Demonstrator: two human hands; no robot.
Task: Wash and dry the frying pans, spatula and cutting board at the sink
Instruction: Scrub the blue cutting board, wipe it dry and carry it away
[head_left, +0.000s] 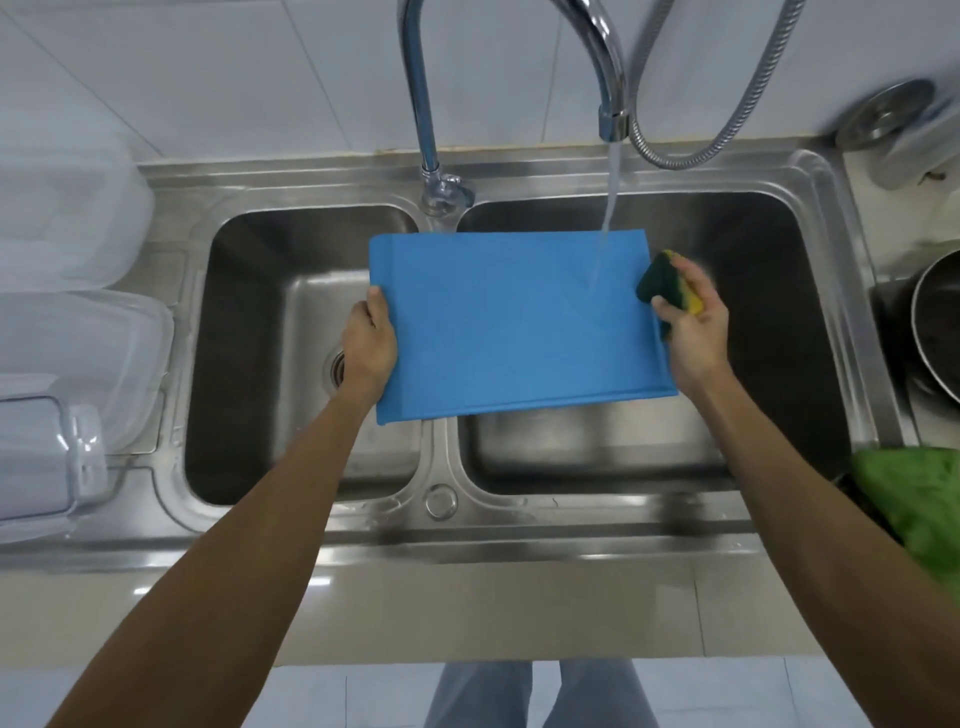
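The left hand (370, 347) clamps the board (514, 322) flat over the sink (831, 291) divider so tap water (608, 223) rinses it; the right hand (693, 325) pinches a sponge (667, 283) at its edge, ready to scrub.

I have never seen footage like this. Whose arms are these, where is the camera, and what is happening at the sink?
There is no machine here, only a person's two bare arms. The single picture comes from a camera worn on the person's head, looking forward and down.

The left hand grips the left edge of a blue cutting board, held above a double steel sink. The right hand holds a green and yellow sponge at the board's right edge. Water runs from the faucet onto the board.

Clear plastic containers sit on the left, and a green cloth lies on the right.
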